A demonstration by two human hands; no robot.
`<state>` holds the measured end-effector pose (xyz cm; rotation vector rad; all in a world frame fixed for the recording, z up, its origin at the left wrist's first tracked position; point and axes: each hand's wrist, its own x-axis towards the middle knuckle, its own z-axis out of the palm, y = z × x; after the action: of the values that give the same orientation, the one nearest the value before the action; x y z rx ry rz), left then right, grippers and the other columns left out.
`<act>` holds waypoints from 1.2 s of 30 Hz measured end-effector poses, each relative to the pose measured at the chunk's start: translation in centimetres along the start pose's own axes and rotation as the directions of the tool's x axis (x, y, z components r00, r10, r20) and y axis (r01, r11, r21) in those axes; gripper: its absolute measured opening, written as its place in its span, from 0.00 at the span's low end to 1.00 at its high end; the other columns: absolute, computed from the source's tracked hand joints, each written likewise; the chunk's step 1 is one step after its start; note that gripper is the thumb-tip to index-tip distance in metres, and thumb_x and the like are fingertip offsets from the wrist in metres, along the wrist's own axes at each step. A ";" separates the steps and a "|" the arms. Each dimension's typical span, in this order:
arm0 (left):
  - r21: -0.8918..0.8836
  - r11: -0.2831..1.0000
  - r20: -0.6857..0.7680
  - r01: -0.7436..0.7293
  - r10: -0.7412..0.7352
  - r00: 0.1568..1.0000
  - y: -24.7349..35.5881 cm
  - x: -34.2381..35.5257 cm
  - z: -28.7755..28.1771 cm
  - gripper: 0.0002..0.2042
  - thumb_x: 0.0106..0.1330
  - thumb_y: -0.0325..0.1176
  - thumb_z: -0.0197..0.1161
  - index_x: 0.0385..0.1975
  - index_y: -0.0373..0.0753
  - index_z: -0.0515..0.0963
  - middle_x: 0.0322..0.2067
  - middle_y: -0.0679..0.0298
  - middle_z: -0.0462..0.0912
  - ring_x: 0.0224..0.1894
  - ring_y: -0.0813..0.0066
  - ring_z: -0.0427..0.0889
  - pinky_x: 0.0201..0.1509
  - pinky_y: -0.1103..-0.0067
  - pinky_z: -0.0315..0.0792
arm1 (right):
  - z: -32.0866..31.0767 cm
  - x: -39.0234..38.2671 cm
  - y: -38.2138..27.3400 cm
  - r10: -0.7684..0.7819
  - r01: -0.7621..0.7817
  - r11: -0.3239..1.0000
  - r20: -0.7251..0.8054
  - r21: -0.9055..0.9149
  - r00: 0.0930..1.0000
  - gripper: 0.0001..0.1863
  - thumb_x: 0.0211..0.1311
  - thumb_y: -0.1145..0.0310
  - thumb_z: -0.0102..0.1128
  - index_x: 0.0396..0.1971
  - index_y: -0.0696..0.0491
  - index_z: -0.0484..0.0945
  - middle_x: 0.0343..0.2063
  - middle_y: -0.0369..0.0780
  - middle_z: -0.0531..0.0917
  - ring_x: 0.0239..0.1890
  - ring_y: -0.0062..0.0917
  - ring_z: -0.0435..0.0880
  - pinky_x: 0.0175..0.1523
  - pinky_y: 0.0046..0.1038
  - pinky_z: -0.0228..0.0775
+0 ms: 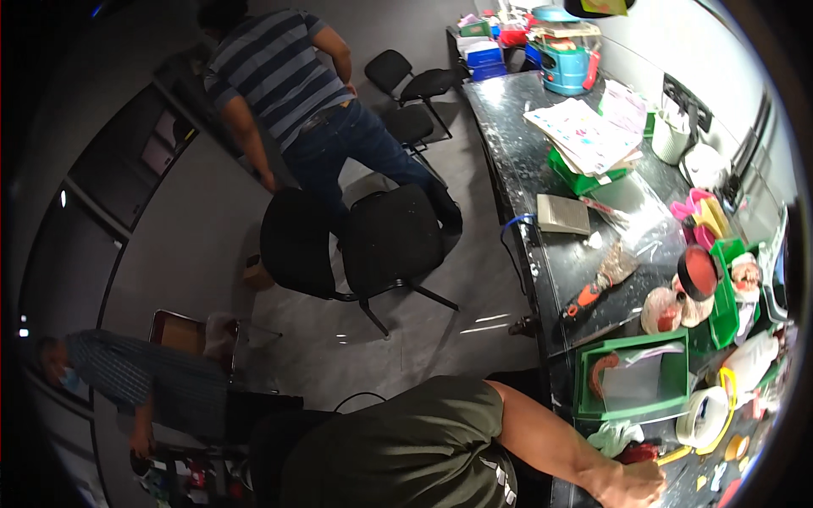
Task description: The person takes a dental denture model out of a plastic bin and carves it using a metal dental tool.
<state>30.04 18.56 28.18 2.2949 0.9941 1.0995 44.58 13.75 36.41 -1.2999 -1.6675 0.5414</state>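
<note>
My left arm, in an olive sleeve, reaches across the lower edge to the black workbench (pixel 500 144). My left hand (pixel 631 486) is closed low over the bench top, knuckles up. Whatever its fingers hold, if anything, is hidden beneath them. Just beyond the hand lie a dark red object (pixel 642 453) and a crumpled pale green cloth or bag (pixel 615 437). A yellow strip (pixel 675 455) ends beside the fingertips. Farther up stands a green bin (pixel 584 381) with a brown curved piece and a pale sheet inside. My right hand is out of view.
An orange-and-black scraper (pixel 589 295), a beige pedal (pixel 563 215), papers on a green tray (pixel 584 127) and a blue canister (pixel 566 69) stand along the bench. A white tape roll (pixel 701 418) is near my hand. Black chairs (pixel 394 237) and two people (pixel 271 72) occupy the floor side.
</note>
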 end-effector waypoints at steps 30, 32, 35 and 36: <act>-0.541 0.817 0.071 0.198 -0.190 0.979 0.8 3.0 -3.6 0.13 0.63 0.41 0.68 0.40 0.38 0.84 0.32 0.55 0.87 0.34 0.61 0.85 0.40 0.66 0.77 | -1.1 1.1 0.7 0.093 -0.067 0.981 -0.133 0.184 0.987 0.19 0.75 0.65 0.51 0.55 0.65 0.76 0.48 0.52 0.84 0.39 0.31 0.88 0.33 0.28 0.84; -0.607 0.772 0.072 0.186 -0.179 0.981 0.9 3.1 -4.5 0.13 0.64 0.40 0.68 0.41 0.38 0.85 0.32 0.55 0.88 0.34 0.62 0.85 0.41 0.67 0.77 | -0.8 1.3 1.1 0.040 -0.010 0.981 -0.152 0.193 0.988 0.20 0.75 0.65 0.51 0.56 0.65 0.75 0.48 0.52 0.83 0.39 0.32 0.88 0.33 0.28 0.84; -0.672 0.720 0.064 0.174 -0.178 0.982 1.1 3.2 -4.9 0.13 0.63 0.39 0.68 0.39 0.37 0.85 0.31 0.55 0.87 0.33 0.65 0.84 0.40 0.68 0.76 | -1.1 1.3 1.7 -0.020 0.058 0.978 -0.186 0.203 0.982 0.21 0.76 0.63 0.51 0.57 0.66 0.74 0.48 0.53 0.83 0.40 0.33 0.88 0.34 0.29 0.85; -0.681 0.713 0.043 0.168 -0.190 0.981 1.2 3.1 -4.9 0.12 0.61 0.38 0.69 0.37 0.36 0.85 0.30 0.56 0.86 0.32 0.66 0.83 0.38 0.69 0.75 | -1.2 1.3 1.9 -0.037 0.079 0.975 -0.197 0.208 0.980 0.22 0.76 0.63 0.51 0.58 0.66 0.73 0.49 0.53 0.83 0.40 0.34 0.88 0.34 0.29 0.85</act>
<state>28.05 20.38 33.43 1.5477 0.6412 1.1680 46.58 15.39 36.05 -1.1061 -1.4409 0.5279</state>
